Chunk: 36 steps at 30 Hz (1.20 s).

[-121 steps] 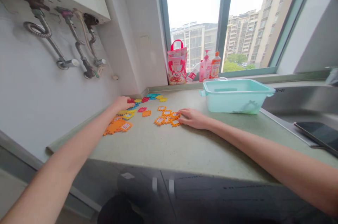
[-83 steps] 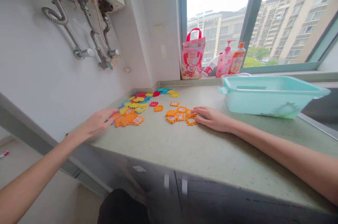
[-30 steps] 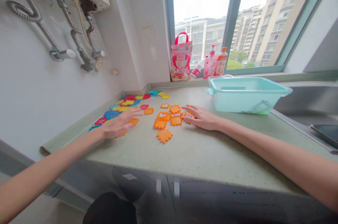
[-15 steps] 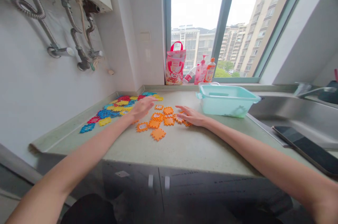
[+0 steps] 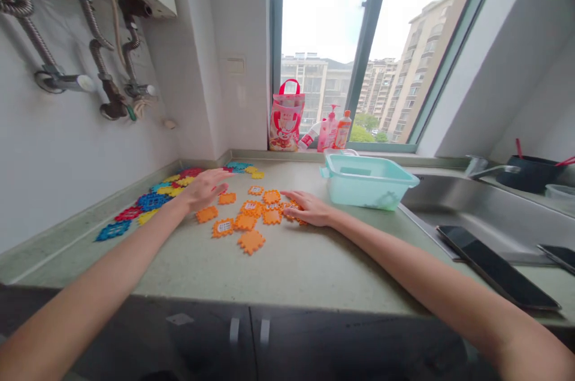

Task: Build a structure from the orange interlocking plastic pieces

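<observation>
"Your left hand (image 5: 204,190), fingers loosely spread, is over the mixed-colour pieces (image 5: 153,201) along the counter's (image 5: 291,273) left edge; whether it grips one, I can't tell."

"Your right hand (image 5: 308,208) lies open on the orange pieces (image 5: 246,223) mid-counter, perhaps steadying them. Printing on the bag (image 5: 286,123) and bottles (image 5: 327,133) by the back edge is too small to read."

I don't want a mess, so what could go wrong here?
The left hand is near both the flat, notched orange plastic pieces and the multicoloured notched pile, so it could mix them. The larger black rectangular phone lies beside the grey steel sink and might get splashed.
</observation>
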Available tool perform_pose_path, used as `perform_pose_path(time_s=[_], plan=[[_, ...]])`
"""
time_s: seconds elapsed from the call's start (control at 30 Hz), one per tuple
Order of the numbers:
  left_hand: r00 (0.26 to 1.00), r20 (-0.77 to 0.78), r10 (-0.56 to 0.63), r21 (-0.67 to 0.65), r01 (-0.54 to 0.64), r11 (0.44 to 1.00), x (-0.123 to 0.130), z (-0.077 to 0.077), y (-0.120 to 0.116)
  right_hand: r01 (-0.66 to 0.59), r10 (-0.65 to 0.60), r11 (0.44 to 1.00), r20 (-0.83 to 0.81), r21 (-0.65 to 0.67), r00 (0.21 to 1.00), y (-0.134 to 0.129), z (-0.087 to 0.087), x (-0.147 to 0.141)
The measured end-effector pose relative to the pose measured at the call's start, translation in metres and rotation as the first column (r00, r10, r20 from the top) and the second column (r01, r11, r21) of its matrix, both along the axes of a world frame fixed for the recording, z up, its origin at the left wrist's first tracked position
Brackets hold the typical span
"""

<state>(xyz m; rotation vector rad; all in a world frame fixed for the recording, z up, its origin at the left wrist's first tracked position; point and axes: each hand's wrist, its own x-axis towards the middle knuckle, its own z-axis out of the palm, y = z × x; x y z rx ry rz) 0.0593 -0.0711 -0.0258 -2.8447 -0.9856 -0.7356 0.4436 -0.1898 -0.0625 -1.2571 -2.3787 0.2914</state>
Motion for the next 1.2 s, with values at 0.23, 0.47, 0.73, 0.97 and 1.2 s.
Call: perform_pose_path(time_s=[0.23, 0.47, 0.73, 0.97, 1.2], plan=[[0.998, 0.05, 0.03, -0.203, -0.02, 0.979, 0.004, -0.021, -0.005, -0.016, 0.017, 1.0, 0.021, -0.005, 1.0, -0.002, -0.001, 0.0], [0.995, -0.087, 0.049, -0.396, -0.08, 0.915, 0.03, -0.028, -0.024, 0.064, -0.066, 0.997, -0.067, -0.035, 0.996, 0.0, -0.004, -0.001], [0.995, -0.059, -0.079, -0.433, 0.046, 0.9, 0.04, -0.026, -0.03, 0.179, -0.18, 0.984, -0.095, -0.023, 0.979, 0.003, -0.008, -0.003], [0.97, 0.057, -0.238, -0.441, 0.238, 0.865, 0.045, -0.018, -0.041, 0.246, -0.246, 0.969, -0.098, -0.008, 0.964, 0.003, -0.008, -0.006], [0.984, -0.057, -0.168, -0.466, 0.122, 0.876, 0.043, -0.023, -0.033, 0.214, -0.213, 0.977, -0.083, 0.0, 0.973, 0.008, -0.01, -0.003]])
